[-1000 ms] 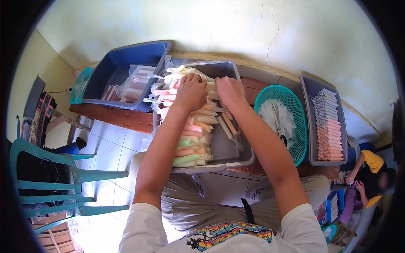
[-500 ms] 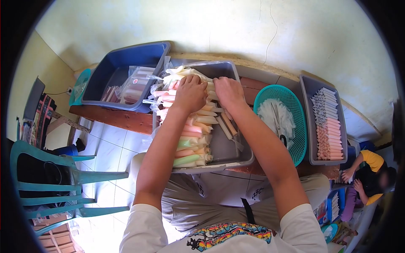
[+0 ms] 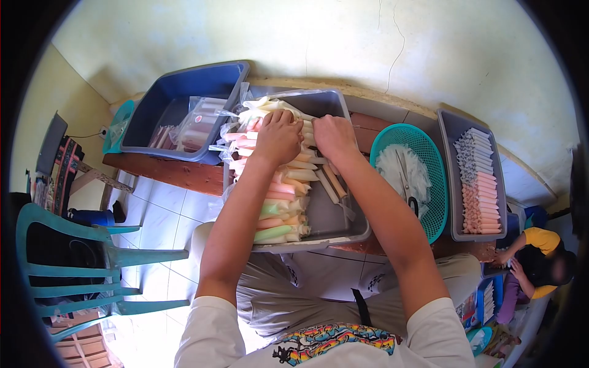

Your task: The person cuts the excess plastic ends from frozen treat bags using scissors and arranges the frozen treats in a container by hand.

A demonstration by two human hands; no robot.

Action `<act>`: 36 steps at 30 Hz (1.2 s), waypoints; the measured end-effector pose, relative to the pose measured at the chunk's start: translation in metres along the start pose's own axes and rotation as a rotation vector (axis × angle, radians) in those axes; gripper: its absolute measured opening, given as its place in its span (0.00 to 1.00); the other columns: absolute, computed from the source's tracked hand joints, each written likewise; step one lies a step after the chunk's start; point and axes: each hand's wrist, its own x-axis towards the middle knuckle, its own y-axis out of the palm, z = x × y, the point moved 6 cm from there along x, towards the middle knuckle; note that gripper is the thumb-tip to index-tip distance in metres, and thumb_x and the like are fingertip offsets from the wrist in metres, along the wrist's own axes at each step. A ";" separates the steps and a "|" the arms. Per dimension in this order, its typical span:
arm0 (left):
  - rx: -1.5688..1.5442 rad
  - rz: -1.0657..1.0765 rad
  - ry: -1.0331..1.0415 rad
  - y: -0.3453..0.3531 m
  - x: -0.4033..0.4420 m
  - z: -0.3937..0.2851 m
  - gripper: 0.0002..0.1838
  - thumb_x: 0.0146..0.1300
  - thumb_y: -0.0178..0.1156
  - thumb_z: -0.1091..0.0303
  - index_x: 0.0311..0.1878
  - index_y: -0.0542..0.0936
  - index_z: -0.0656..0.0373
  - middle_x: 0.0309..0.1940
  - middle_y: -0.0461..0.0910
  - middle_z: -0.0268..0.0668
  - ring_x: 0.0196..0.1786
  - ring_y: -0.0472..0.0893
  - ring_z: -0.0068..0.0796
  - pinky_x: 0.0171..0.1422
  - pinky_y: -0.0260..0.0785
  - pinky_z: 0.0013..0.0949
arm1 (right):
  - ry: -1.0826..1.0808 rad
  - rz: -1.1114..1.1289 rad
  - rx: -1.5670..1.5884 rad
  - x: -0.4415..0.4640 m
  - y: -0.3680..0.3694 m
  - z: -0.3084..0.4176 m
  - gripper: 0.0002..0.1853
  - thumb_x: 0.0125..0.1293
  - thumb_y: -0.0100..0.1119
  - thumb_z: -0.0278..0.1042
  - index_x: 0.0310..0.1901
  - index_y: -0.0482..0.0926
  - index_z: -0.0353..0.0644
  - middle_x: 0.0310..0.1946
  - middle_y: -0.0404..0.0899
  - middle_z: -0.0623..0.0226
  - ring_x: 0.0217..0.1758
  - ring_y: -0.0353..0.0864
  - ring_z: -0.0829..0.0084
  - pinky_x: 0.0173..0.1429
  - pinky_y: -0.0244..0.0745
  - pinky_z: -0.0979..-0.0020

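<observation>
Several filled plastic tubes, white, pink, orange and green [image 3: 273,233], lie stacked along the left and middle of a grey tray [image 3: 328,222]. My left hand [image 3: 279,136] rests with curled fingers on the upper part of the stack. Beside it, my right hand [image 3: 334,138] is closed at the ends of the upper tubes, near the tray's far right corner. What its fingers pinch is hidden. Below my right hand, a few brown and grey tubes [image 3: 332,183] lie apart on the tray floor.
A blue-grey tub [image 3: 138,149] with packed tubes stands left. To the right are a teal basket [image 3: 439,211] holding clear plastic and scissors [image 3: 403,175], then a grey bin [image 3: 451,132] of stacked tubes. Another person [image 3: 543,264] sits far right; a green chair [image 3: 67,270] stands left.
Both my hands stay at almost the same place on the tubes, with only slight finger movement. The other person's hands at the far right have shifted a little.
</observation>
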 end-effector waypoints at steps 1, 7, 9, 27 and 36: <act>-0.020 -0.006 -0.006 -0.001 0.000 0.000 0.21 0.71 0.68 0.60 0.65 0.89 0.51 0.57 0.82 0.38 0.68 0.77 0.42 0.75 0.67 0.48 | -0.002 -0.003 0.006 0.000 0.000 0.000 0.12 0.71 0.61 0.33 0.37 0.95 0.46 0.37 0.94 0.54 0.42 0.97 0.56 0.46 0.90 0.55; -0.212 -0.104 -0.021 -0.005 -0.001 0.007 0.17 0.73 0.64 0.67 0.61 0.90 0.54 0.52 0.85 0.41 0.63 0.81 0.47 0.71 0.71 0.51 | -0.007 0.020 0.019 -0.001 0.001 0.000 0.11 0.70 0.60 0.32 0.41 0.93 0.44 0.37 0.93 0.52 0.42 0.96 0.53 0.47 0.89 0.53; -0.265 -0.149 -0.022 -0.008 -0.001 0.009 0.16 0.73 0.62 0.70 0.60 0.90 0.55 0.50 0.86 0.43 0.61 0.82 0.50 0.69 0.72 0.52 | -0.015 0.060 0.022 -0.001 0.000 -0.001 0.12 0.70 0.59 0.31 0.47 0.91 0.42 0.37 0.92 0.51 0.43 0.95 0.50 0.48 0.89 0.51; -0.544 -0.424 -0.122 -0.050 -0.004 0.023 0.19 0.67 0.55 0.86 0.52 0.91 0.62 0.48 0.90 0.52 0.52 0.88 0.55 0.62 0.80 0.49 | -0.100 -0.203 0.199 -0.012 -0.026 0.009 0.11 0.69 0.63 0.33 0.49 0.88 0.42 0.44 0.91 0.59 0.49 0.93 0.55 0.52 0.89 0.53; -0.572 -0.485 -0.147 -0.084 -0.012 0.036 0.14 0.72 0.60 0.83 0.51 0.92 0.60 0.47 0.92 0.48 0.45 0.91 0.48 0.54 0.82 0.43 | -0.250 -0.282 0.508 -0.013 -0.032 0.015 0.13 0.72 0.69 0.32 0.55 0.88 0.41 0.45 0.91 0.53 0.47 0.91 0.50 0.53 0.86 0.52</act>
